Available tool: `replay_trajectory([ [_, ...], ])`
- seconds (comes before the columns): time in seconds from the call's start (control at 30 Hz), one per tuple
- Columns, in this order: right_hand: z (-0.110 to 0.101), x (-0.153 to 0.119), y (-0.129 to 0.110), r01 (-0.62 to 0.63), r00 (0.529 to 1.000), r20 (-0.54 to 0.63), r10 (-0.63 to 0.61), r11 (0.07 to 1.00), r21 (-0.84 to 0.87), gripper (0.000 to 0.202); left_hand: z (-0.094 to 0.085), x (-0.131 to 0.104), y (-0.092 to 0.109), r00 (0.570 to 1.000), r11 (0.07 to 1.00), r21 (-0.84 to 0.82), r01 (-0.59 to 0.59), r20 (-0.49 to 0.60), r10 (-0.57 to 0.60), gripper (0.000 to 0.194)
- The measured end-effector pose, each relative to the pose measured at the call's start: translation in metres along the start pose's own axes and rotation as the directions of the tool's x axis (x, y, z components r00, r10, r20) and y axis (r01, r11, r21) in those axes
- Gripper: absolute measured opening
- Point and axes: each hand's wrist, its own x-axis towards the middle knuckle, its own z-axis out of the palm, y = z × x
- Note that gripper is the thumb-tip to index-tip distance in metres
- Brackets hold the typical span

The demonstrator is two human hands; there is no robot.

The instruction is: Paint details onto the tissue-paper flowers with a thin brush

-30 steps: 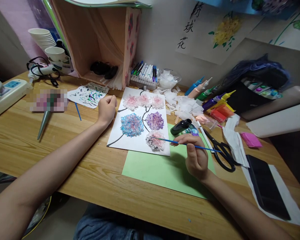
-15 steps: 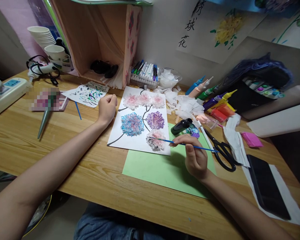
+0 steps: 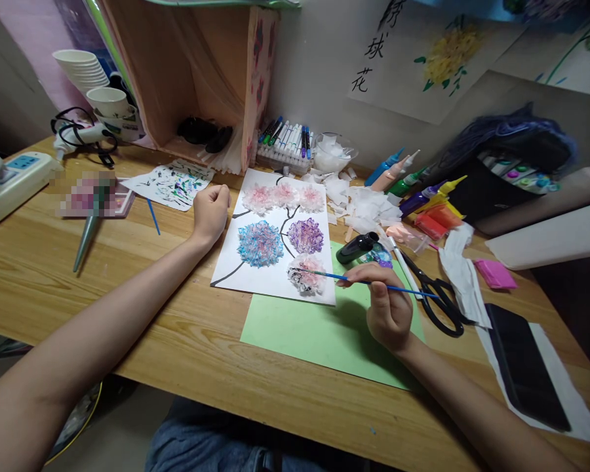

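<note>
My right hand point(image 3: 388, 301) pinches a thin blue paintbrush point(image 3: 373, 283), its tip on the lower-right pink and white flower point(image 3: 307, 275), which has black marks on its left part. The flower is on a white sheet point(image 3: 275, 285) with drawn black stems, a blue flower point(image 3: 260, 244), a purple flower point(image 3: 305, 236) and pink ones along the top. My left hand point(image 3: 211, 213) rests closed at the sheet's left edge; whether anything is inside is hidden. A dark open bottle point(image 3: 356, 248) lies tilted just above my right hand.
Green paper point(image 3: 295, 334) lies partly under the sheet. Black scissors point(image 3: 440, 305), a dark phone point(image 3: 526, 364) and paint tubes point(image 3: 413, 190) are on the right. White paper scraps point(image 3: 368, 208) lie behind the sheet. On the left are a paint-marked paper point(image 3: 174, 185) and a power strip point(image 3: 17, 187).
My right hand has shifted slightly to the right with the brush, and the brush tip has moved a little right across the flower. My left hand has not moved.
</note>
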Motion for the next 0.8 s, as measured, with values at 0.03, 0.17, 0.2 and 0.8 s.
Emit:
replay_trajectory([
  [0.03,0.0001,-0.0001,-0.0004,0.011,1.0,0.003,-0.011,1.0,0.001,0.025,0.0,0.0001,0.0,1.0,1.0,-0.002,-0.001,0.001,0.001,0.04],
  [0.17,0.0011,-0.0011,-0.0008,0.012,0.998,0.058,-0.01,0.999,-0.032,0.024,0.0001,0.0005,-0.0001,1.0,1.0,-0.016,-0.005,0.002,0.005,0.04],
  [0.2,0.0014,-0.0014,-0.0007,0.006,0.998,0.071,-0.003,0.999,-0.045,0.024,0.0001,0.0006,-0.0001,1.0,1.0,-0.02,-0.007,0.002,0.007,0.041],
  [0.8,0.0015,0.0005,-0.0002,0.006,0.991,0.137,0.008,0.995,-0.103,0.025,0.0002,0.0009,-0.0017,1.0,1.0,-0.015,-0.014,-0.003,0.014,0.04],
])
